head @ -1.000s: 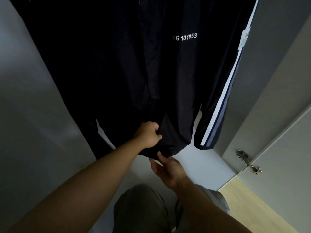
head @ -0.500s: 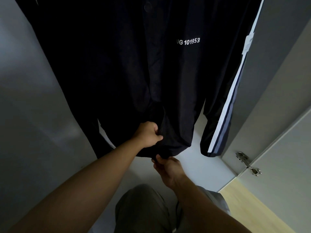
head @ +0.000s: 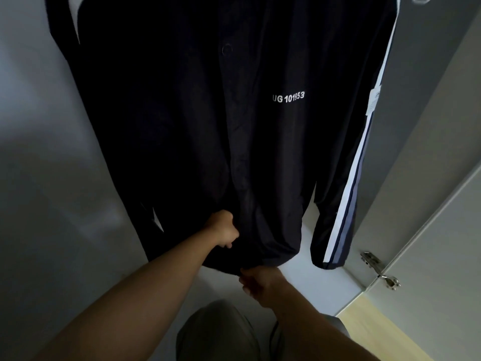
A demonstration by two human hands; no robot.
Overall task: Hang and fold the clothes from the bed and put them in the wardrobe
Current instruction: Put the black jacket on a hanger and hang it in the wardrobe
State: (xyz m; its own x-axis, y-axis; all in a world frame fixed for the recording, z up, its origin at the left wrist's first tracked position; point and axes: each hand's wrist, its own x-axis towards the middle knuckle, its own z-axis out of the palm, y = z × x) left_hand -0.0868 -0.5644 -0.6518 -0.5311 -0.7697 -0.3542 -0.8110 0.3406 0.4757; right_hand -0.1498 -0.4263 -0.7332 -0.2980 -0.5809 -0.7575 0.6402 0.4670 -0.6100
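Jacket point(head: 208, 126) hem gripped by both hands.

head view looks down, close to the hanging jacket point(head: 234, 152).

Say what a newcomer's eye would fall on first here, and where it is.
A dark jacket fills the upper middle, white lettering on its chest. Its white-striped sleeve hangs at the right. At the bottom, the left hand grips the front and the right hand pinches the hem.

Dim, shadowy view, brighter right, edges warped.
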